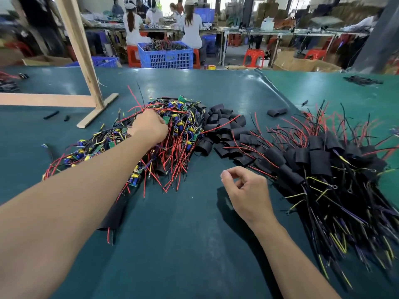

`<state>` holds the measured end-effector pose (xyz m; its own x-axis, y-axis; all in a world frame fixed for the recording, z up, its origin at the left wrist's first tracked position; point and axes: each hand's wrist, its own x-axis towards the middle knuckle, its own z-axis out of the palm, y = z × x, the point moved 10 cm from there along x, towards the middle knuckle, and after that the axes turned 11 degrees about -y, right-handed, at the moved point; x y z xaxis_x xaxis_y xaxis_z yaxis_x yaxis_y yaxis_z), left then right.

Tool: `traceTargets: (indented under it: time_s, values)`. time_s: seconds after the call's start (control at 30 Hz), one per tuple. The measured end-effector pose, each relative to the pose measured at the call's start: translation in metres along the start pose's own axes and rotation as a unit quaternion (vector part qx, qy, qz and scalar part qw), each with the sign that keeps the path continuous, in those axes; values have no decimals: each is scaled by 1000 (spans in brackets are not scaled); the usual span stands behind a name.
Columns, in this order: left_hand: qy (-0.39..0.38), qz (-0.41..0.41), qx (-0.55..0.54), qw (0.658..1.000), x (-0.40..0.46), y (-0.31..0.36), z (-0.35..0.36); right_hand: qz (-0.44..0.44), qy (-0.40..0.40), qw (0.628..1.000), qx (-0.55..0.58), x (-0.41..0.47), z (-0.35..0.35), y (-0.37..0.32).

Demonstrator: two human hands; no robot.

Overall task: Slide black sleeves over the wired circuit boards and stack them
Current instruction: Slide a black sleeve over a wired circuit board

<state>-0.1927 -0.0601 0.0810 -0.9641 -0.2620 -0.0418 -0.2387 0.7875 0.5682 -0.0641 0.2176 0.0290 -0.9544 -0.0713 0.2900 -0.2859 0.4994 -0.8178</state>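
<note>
The left hand (149,128) reaches into the heap of bare wired circuit boards (172,130) on the green bench (194,244), its fingers curled into the wires; whether it grips a board I cannot tell. The right hand (246,190) hovers nearer, loosely curled, holding nothing. Loose black sleeves (222,128) lie beyond it, between both hands. Sleeved boards (319,165) pile just to its right.

Left arm stretched forward, left hand (149,128) fingers curled down; right hand (246,190) hovering, fingers loosely curled.
</note>
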Motion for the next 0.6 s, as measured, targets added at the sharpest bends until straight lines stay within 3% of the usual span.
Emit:
traceTargets:
  time_s: [0.17, 0.37, 0.5, 0.6]
  values:
    - [5, 8, -85, 996, 6, -8, 6, 27, -6, 999, 26, 0, 1, 5]
    - [25, -36, 16, 999, 6, -2, 6, 39, -9, 998, 40, -1, 0, 8]
    - [87, -1, 47, 995, -3, 9, -23, 44, -9, 998, 51, -1, 0, 8]
    - [127, 32, -29, 991, -11, 13, -58, 56, 3, 996, 75, 1, -3, 10]
